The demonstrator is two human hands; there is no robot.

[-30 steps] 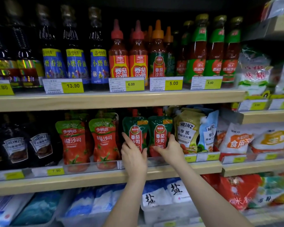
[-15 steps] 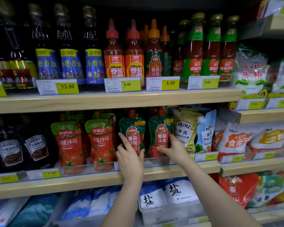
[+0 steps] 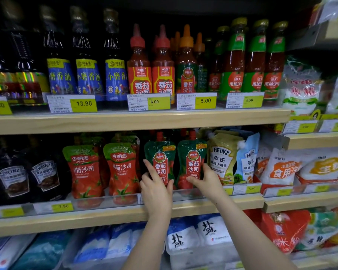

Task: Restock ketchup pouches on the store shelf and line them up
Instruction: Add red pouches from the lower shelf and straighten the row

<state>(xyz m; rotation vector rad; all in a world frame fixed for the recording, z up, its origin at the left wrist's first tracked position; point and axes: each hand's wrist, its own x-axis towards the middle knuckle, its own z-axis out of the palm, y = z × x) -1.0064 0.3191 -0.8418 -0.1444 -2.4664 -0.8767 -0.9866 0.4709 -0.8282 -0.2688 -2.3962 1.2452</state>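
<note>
— While your left hand grips the lower part of the left green ketchup pouch, where does the forefinger lie?

— Straight up along that pouch's left edge, with your thumb pressed on the front near its bottom. The pouch stands upright on the middle shelf, behind the clear front rail.

— And the other side?

— Your right hand pinches the right green ketchup pouch low down — thumb across the red label, fingers curled round its right edge. That pouch is upright too, just beside the left one, their sides almost touching. Both have red spouts at the top.

— What sits next to them on the shelf?

— To the left, two red ketchup pouches with green tops, side by side, more of them behind. Further left, dark Heinz pouches. To the right of your right hand, a yellow Heinz salad dressing pouch leans close against a pale blue one.

— Above?

— On the upper shelf stand sesame oil bottles with blue labels, red squeeze bottles of ketchup and green-labelled bottles — price tags reading 13.90, 6.00, 5.00 and 5.50 run along its front.

— Below?

— White and blue salt bags in clear bins, partly hidden by your forearms.
</note>
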